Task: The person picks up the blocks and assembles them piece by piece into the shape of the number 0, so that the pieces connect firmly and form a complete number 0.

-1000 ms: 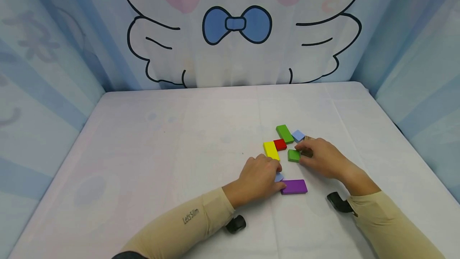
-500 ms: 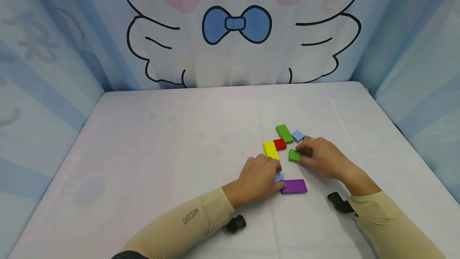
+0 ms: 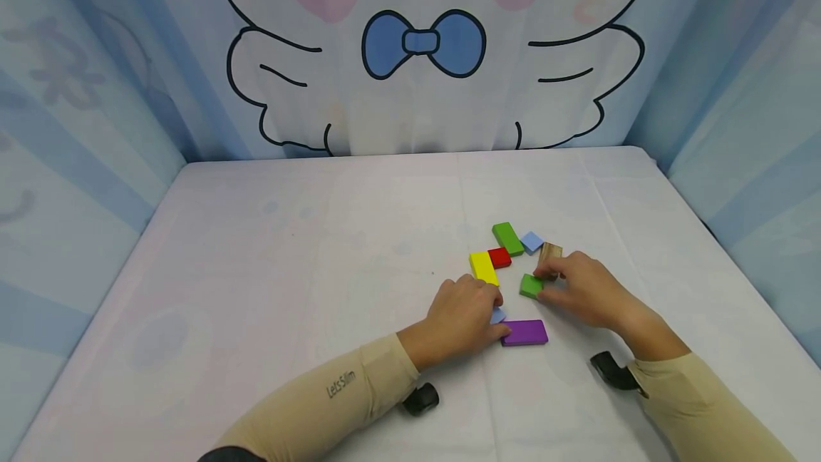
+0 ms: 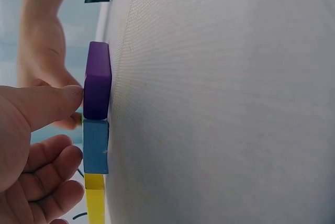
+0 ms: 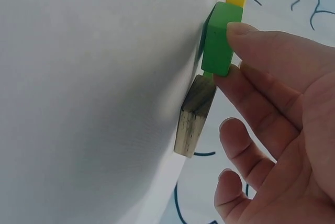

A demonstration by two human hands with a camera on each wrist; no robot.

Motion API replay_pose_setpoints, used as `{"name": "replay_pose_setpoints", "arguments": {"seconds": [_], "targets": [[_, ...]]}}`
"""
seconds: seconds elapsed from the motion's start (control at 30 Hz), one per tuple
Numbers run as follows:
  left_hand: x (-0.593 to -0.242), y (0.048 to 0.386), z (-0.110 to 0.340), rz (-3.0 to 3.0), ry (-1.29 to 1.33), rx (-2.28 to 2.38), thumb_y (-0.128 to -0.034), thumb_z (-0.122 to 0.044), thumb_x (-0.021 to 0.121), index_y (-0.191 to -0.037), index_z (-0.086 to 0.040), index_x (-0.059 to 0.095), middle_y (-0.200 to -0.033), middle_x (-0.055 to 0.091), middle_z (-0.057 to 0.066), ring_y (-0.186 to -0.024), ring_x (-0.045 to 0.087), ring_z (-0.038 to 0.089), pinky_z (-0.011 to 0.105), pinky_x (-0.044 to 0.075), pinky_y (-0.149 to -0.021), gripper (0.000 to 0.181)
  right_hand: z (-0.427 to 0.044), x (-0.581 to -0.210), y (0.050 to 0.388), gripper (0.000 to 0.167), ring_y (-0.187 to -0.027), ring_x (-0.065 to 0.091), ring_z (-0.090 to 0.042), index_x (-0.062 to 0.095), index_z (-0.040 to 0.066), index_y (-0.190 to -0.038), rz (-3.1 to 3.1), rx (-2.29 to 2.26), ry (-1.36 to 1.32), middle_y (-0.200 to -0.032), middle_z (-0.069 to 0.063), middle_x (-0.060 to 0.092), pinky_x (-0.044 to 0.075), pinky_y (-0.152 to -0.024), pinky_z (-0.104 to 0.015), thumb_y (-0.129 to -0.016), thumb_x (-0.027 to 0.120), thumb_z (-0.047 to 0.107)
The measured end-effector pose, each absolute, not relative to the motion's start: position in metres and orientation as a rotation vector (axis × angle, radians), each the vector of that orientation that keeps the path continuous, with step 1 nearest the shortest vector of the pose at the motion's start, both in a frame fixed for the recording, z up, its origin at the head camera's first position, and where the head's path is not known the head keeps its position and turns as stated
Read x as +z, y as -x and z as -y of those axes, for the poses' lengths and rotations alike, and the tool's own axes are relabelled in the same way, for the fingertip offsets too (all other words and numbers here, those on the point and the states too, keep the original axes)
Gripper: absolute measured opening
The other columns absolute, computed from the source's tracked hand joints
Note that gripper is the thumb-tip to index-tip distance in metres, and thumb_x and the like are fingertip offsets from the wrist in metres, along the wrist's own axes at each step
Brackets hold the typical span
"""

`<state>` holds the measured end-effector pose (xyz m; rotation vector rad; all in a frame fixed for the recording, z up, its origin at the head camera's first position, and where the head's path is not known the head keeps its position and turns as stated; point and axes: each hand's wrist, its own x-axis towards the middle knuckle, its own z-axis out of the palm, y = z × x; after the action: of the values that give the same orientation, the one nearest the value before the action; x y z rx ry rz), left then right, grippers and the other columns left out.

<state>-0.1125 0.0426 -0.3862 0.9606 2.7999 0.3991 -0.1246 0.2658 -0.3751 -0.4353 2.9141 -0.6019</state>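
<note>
In the head view, my left hand [image 3: 457,318] rests over a light blue block [image 3: 497,316], thumb at the left end of a purple block [image 3: 524,333]. The left wrist view has the thumb touching the purple block [image 4: 98,80], with bent fingers beside the blue block [image 4: 96,146] and yellow block [image 4: 95,203]. My right hand [image 3: 586,291] pinches a small green block [image 3: 530,286]. Thumb and index finger are on that green block [image 5: 221,38] in the right wrist view, next to a wooden block [image 5: 193,122]; the other fingers curl loosely.
Beyond the hands, a yellow block [image 3: 484,268], red block [image 3: 499,257], longer green block [image 3: 508,239], light blue block [image 3: 532,242] and wooden block [image 3: 550,254] form a bent line on the white table [image 3: 321,234]. A patterned curtain [image 3: 420,105] stands behind.
My right hand has shifted slightly toward me and right, and the small green block has moved with it and turned a little. More of the wooden block shows. My left hand has stayed put.
</note>
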Motion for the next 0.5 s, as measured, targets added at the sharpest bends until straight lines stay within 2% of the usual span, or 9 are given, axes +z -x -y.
{"name": "replay_pose_setpoints", "arguments": {"seconds": [0.5], "targets": [[-0.385,0.112,-0.044,-2.800,-0.943,0.397,-0.0859,-0.048,0.077,-0.111,-0.020,0.073,-0.091,0.066,-0.010,-0.088,0.054,0.010,0.026,0.041,-0.071,0.038,-0.273,-0.378,0.109,0.026,-0.101,0.056,-0.034,0.073,0.005,-0.109,-2.904,-0.603,0.368,-0.101,-0.006,0.066,0.049,-0.086,-0.054,-0.085,0.079,0.015]]}}
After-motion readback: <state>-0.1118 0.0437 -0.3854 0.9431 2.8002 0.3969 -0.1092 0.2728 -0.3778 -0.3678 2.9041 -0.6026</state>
